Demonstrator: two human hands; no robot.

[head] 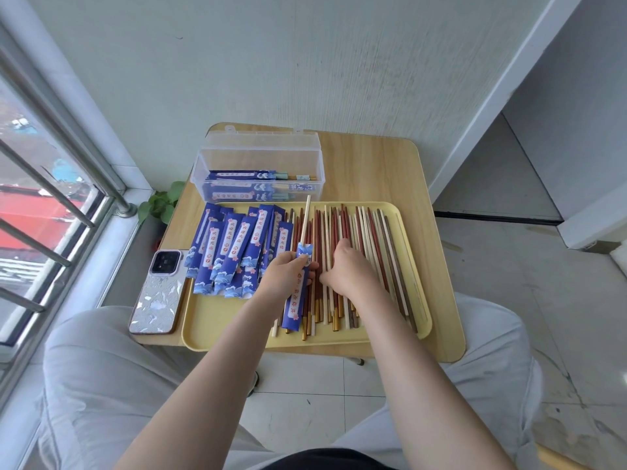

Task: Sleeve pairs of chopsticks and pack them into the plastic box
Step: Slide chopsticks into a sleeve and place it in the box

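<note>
over the yellow tray (217,329) i see my left hand (283,273) pinching a blue sleeve (298,293) with one pale chopstick (306,218) poking out, my right hand (349,269) resting spread on the loose chopsticks (369,252), the plastic box (259,167) behind.

I count one plastic box (258,157), one yellow tray (217,330), one phone (159,293), one worktop (373,164); loose chopsticks (359,239) and empty sleeves (234,245) overlap beyond my counting.

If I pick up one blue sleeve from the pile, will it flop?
Probably a little: the sleeves look like thin, flat paper, so light and bendy. They overlap loosely on the tray, so neighbours may slide along.
</note>
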